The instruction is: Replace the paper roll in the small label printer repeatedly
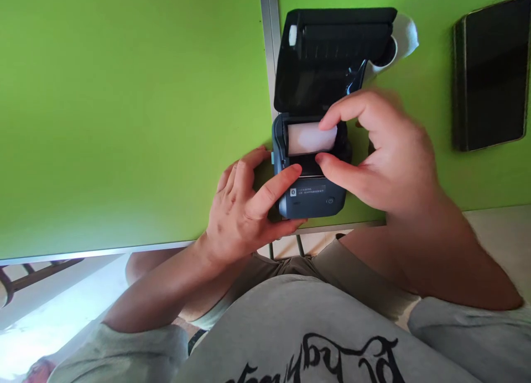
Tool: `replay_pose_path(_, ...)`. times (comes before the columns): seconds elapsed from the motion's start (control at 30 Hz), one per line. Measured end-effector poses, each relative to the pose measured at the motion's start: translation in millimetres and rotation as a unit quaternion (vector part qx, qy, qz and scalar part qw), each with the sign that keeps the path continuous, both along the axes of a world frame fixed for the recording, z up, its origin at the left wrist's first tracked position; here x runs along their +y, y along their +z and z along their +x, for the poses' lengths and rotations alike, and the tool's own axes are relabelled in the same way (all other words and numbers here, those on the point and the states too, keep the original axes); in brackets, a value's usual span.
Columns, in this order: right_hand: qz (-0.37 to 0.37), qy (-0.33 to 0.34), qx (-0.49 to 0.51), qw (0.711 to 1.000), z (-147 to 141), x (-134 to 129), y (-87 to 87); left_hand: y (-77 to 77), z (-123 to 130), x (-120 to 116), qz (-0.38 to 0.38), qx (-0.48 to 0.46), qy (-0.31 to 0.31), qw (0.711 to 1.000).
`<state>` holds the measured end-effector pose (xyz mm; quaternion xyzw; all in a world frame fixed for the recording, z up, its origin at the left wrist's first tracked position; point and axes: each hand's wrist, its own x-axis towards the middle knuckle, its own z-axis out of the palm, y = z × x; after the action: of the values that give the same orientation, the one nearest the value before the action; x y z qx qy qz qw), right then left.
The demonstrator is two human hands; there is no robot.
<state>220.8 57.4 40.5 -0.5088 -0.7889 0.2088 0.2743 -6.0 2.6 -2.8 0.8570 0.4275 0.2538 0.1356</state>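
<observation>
A small dark label printer (311, 203) stands at the table's near edge with its black lid (332, 57) swung up and back. Inside its bay lies a white paper roll (307, 138). My right hand (385, 151) reaches in from the right, forefinger and thumb pinching the roll's right end. From the left, my left hand (244, 206) steadies the printer, its forefinger over the front rim of the bay and the thumb low by the front edge. The remaining left fingers lie along the printer's left side.
Behind the lid at the right, a second white roll (404, 40) is partly hidden. A dark phone-like slab (495, 73) lies at the far right. The green table (124, 123) has a metal seam running away beside the printer, and its front edge is close to my lap.
</observation>
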Motion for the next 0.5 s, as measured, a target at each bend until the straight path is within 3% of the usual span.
replay_pose_path(0.23,-0.009,-0.014,-0.021,1.0,-5,6,3.1,0.1,0,0,0.002,0.008,0.0,1.0)
replay_pose_path(0.5,-0.015,0.04,-0.1,0.994,-3,16,7.2,0.3,0,1,0.006,0.013,-0.003,1.0)
